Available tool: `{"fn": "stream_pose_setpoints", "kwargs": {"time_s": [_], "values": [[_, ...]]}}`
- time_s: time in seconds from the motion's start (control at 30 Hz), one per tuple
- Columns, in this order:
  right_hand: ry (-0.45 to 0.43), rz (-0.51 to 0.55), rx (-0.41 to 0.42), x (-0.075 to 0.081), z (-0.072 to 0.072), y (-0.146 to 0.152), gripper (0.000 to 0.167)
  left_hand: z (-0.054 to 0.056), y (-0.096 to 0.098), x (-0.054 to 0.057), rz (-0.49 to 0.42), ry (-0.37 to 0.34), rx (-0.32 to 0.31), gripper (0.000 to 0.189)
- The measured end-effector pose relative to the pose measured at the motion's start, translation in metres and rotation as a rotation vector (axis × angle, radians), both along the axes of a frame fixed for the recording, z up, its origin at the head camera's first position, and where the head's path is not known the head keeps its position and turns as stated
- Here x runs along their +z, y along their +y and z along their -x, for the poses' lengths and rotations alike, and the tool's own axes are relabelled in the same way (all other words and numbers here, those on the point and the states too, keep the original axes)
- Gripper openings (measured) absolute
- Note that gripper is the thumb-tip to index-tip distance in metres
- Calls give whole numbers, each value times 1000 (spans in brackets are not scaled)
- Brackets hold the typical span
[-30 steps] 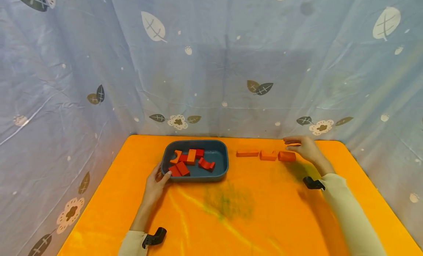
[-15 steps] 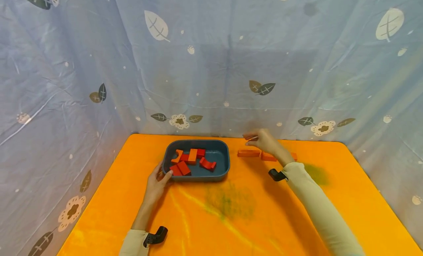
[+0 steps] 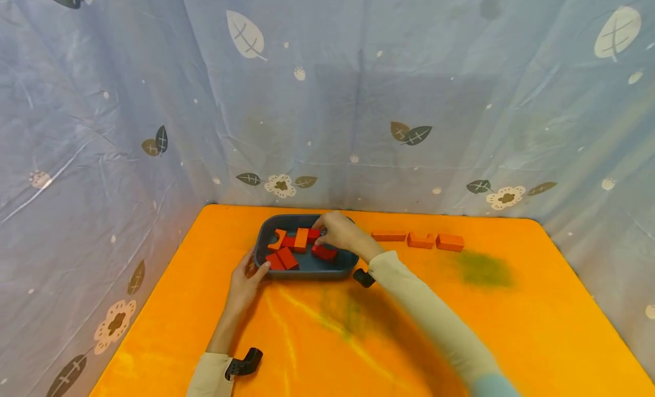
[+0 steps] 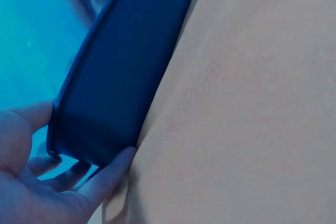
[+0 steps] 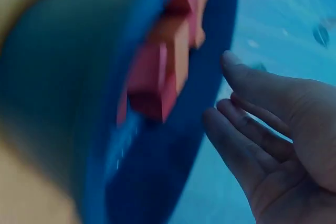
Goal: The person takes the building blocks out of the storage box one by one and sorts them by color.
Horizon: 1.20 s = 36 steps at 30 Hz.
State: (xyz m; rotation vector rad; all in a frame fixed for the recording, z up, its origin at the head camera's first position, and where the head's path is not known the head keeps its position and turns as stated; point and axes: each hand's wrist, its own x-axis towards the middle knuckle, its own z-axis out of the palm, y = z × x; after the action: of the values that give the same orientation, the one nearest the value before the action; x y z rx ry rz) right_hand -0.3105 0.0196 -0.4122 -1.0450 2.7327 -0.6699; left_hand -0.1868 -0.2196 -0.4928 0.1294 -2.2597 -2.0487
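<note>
My left hand (image 3: 243, 283) grips the left end of a blue-grey plastic tray (image 3: 312, 276), its thumb at the rim and its fingers around the outer wall (image 4: 126, 61). Over the tray's right side hovers my right hand (image 3: 340, 232). Its fingers are relaxed and apart, and nothing shows between them in the right wrist view (image 5: 283, 129). Close below it lies a red curved block (image 3: 327, 254). Also in the tray are an orange arch block (image 3: 278, 239), an orange rectangular block (image 3: 301, 239) and several red blocks (image 3: 287, 258).
To the right of the tray, a long orange block (image 3: 388, 236), a notched orange block (image 3: 421, 240) and another orange block (image 3: 450, 243) lie in a row on the yellow tabletop (image 3: 307, 334). A patterned blue-grey curtain (image 3: 327, 112) stands behind the table.
My right hand has swept left from beside the rightmost orange block, past the row, to over the tray. The left hand keeps its hold on the tray.
</note>
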Motion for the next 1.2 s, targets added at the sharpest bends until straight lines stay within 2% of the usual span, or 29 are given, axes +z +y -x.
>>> {"fn": "stream_pose_setpoints", "kwargs": {"time_s": [0.13,0.3,0.4,0.53,0.67,0.77,0.93,1.0,1.2], "values": [[79,-83,-23,-13,-3,-36,36,0,-2,1,24,1,11,70],[148,-92,-102,-25,0,-62,18,1,-2,0,34,7,32,67],[153,-135,-83,-26,4,-69,23,1,0,-1,40,15,26,66],[114,-256,-30,-21,10,-67,30,3,6,-1,-23,21,12,65],[78,-357,-30,-16,11,-65,32,4,7,1,-57,19,14,64],[94,-389,-35,-17,11,-64,29,4,7,3,-54,13,11,65],[158,-413,-24,-28,12,-62,16,2,6,2,-49,10,13,65],[152,-411,-18,-29,11,-60,16,1,6,2,-29,11,18,65],[110,-333,17,-17,9,-51,17,-1,3,3,0,1,17,67]]}}
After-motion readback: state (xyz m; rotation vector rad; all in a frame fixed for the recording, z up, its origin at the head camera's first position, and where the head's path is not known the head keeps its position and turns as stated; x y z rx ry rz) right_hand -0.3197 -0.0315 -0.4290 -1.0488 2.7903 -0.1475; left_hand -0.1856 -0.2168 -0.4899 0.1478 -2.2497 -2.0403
